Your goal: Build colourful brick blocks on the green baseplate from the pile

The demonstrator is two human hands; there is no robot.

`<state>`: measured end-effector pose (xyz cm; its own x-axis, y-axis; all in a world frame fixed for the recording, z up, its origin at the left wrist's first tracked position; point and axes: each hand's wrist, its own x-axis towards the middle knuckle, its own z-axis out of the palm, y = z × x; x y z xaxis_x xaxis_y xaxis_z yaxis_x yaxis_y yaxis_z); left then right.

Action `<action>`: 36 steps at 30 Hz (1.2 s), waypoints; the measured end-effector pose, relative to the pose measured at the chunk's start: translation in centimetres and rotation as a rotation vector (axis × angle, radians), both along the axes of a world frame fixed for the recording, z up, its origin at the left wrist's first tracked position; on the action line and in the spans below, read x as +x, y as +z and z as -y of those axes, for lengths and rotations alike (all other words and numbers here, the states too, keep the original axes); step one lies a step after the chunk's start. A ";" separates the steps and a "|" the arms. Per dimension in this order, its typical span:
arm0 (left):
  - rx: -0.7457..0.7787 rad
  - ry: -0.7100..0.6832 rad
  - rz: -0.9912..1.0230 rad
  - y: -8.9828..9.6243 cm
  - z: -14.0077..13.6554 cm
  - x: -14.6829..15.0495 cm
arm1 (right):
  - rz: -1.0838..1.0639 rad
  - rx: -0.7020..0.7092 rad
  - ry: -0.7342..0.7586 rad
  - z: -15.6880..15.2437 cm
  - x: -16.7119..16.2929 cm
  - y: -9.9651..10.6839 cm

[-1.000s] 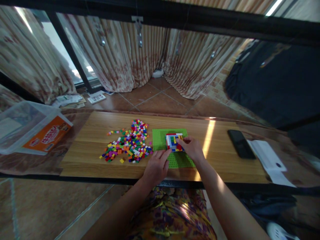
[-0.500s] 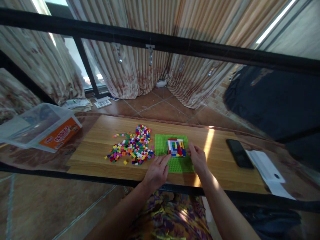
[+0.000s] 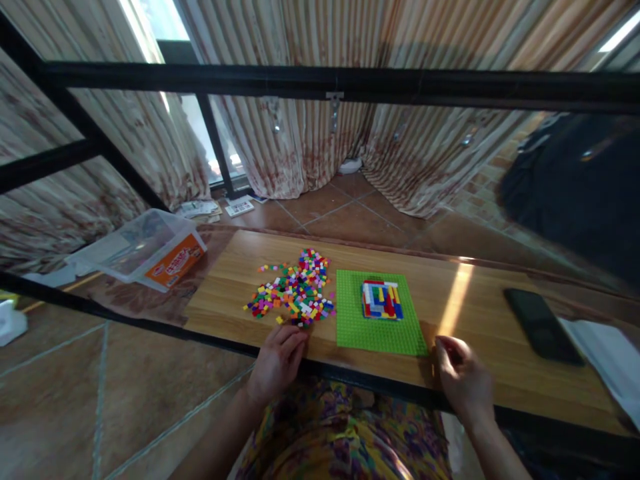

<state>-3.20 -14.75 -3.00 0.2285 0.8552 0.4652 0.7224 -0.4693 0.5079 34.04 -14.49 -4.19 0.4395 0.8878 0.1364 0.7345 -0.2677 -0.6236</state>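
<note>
A small rectangular structure of toy building bricks (image 3: 370, 300), with white, red, yellow and blue rows, sits on a green baseplate (image 3: 350, 333). To its left lies a loose pile of small coloured bricks (image 3: 300, 287). My left hand (image 3: 279, 360) is at the table's front edge, just below the pile, its fingers curled together; whatever may be in them is hidden. Past the plate's near right corner, my right hand (image 3: 465, 380) hovers over the wood with thumb and fingers curled in. It touches neither the plate nor the structure, and its fingertips are too blurred to show any brick.
On the left stands a clear plastic box (image 3: 145, 247) with an orange label. A dark phone (image 3: 543, 327) and a white paper item (image 3: 603, 353) lie to the right. A black metal bar (image 3: 300, 80) runs across beyond the wooden board (image 3: 220, 287).
Both hands have come away from the brick structure: the left toward the pile's near side, the right off the plate to the right. The view has shifted left.
</note>
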 end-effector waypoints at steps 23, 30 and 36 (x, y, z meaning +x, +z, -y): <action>0.066 0.043 -0.149 -0.7 -2.8 1.0 | 0.442 0.174 0.092 0.1 -1.7 -2.1; 0.108 0.044 -0.165 -0.9 -3.4 0.8 | 0.416 0.222 0.086 0.5 -1.6 -3.2; 0.144 0.029 -0.206 -1.1 -3.7 0.6 | 0.390 0.220 0.072 0.3 -2.3 -2.5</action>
<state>-2.61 -11.07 -4.05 0.3072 0.7913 0.5286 0.8179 -0.5035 0.2784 31.76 -14.83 -6.73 0.2560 0.8458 0.4681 0.9377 -0.0995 -0.3330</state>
